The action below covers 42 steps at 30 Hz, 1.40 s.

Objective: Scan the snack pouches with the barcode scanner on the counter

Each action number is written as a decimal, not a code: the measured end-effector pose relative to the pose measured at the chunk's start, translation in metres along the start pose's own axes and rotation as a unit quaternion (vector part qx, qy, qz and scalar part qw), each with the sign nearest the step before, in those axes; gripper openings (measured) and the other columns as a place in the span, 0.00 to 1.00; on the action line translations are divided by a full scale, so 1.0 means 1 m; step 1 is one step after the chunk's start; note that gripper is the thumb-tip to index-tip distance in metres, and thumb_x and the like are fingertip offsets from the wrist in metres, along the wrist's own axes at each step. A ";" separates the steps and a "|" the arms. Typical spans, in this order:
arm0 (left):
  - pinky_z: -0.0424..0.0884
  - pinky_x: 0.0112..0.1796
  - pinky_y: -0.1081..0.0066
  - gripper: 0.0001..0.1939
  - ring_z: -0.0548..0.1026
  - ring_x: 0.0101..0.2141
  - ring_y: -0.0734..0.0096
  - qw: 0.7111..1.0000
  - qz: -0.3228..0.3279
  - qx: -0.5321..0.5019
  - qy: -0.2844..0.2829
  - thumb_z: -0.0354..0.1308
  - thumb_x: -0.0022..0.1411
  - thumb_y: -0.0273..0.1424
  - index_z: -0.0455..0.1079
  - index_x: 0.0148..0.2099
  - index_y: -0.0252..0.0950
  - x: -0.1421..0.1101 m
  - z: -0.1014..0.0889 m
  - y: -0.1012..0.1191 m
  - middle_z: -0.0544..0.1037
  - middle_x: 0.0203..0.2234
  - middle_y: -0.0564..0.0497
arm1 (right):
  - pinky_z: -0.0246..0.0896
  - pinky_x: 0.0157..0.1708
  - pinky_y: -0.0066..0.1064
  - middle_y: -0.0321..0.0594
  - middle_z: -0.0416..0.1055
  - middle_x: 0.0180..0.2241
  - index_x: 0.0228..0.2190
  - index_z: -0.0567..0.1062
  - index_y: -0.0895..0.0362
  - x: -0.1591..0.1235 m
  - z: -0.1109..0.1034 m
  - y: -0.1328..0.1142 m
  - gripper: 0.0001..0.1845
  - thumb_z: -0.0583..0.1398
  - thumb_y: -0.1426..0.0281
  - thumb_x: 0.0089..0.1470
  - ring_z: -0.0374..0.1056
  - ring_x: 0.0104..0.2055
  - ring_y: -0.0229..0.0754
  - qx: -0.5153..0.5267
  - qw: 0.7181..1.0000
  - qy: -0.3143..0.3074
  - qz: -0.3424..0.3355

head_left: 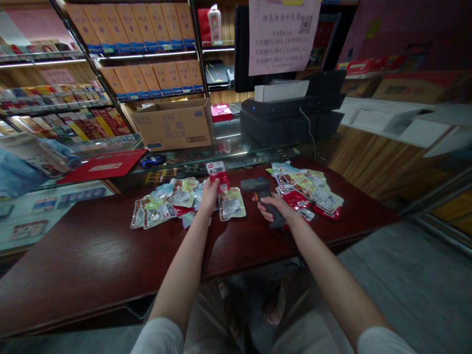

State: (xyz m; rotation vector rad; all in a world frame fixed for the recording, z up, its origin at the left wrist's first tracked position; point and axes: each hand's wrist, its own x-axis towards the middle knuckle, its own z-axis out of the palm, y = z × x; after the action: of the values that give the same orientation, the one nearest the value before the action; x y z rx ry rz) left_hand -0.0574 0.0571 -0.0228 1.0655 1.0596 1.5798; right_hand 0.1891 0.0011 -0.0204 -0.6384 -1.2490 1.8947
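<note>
My left hand (pixel 210 195) grips a red and white snack packet (pixel 218 175) by its lower left edge, raised above the dark red table. Just below it lies a yellow-green and silver packet (pixel 232 204). My right hand (pixel 275 206) is wrapped around the handle of a black barcode scanner (pixel 256 185), whose head points left toward the packets. To the left of my left hand is a loose pile of snack packets (pixel 162 204). Another pile of packets (pixel 309 187), red, yellow and silver, lies beside and beyond my right hand.
The dark red table (pixel 99 250) borders a glass counter (pixel 228 137). On the counter stand a cardboard box (pixel 175 125), a red folder (pixel 105 165), a blue mouse (pixel 153 161) and a black checkout machine (pixel 287 120) with a pink paper sign (pixel 282 37). Stocked shelves rise behind.
</note>
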 end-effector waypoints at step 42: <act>0.71 0.45 0.63 0.21 0.79 0.42 0.55 0.830 0.039 0.483 -0.277 0.56 0.64 0.47 0.74 0.45 0.35 -0.057 0.148 -0.017 0.81 0.40 0.41 | 0.64 0.22 0.32 0.46 0.81 0.31 0.35 0.75 0.57 -0.083 -0.136 -0.039 0.23 0.63 0.54 0.39 0.74 0.28 0.47 -0.067 0.899 0.401 -0.164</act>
State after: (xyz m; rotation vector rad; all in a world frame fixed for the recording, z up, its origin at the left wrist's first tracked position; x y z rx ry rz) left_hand 0.0989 0.0284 -0.0107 2.0960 1.4091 0.6011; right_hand 0.3521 0.0154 -0.0382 -1.0667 -0.8605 1.0741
